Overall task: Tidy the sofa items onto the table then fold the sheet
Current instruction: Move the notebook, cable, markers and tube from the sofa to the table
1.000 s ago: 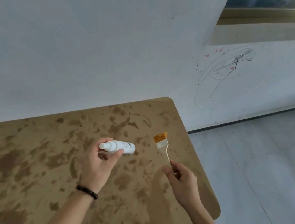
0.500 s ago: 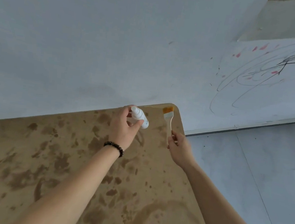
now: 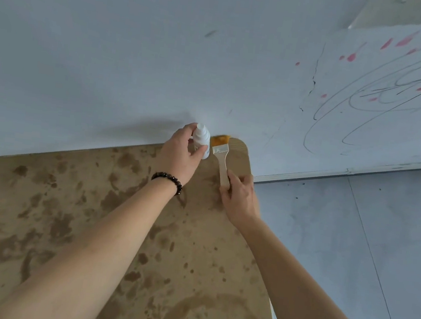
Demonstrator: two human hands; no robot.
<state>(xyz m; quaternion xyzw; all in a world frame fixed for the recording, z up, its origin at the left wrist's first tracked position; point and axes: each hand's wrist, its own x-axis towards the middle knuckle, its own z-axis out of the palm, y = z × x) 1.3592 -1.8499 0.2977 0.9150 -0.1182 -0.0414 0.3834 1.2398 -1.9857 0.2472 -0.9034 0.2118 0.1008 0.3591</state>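
My left hand, with a dark bead bracelet on the wrist, grips a small white bottle upright at the far right corner of the stained brown table, close to the wall. My right hand holds the wooden handle of a flat paintbrush whose orange bristles point at the wall, right beside the bottle. The brush lies low over the table corner. Neither the sofa nor the sheet is in view.
A white wall runs along the table's far edge, with pencil scribbles and pink marks on the right. Grey floor lies to the right of the table's rounded edge.
Both hands have reached farther forward to the table's far right corner. The bottle has turned from lying sideways to upright, and the brush has come down close to the tabletop beside it.
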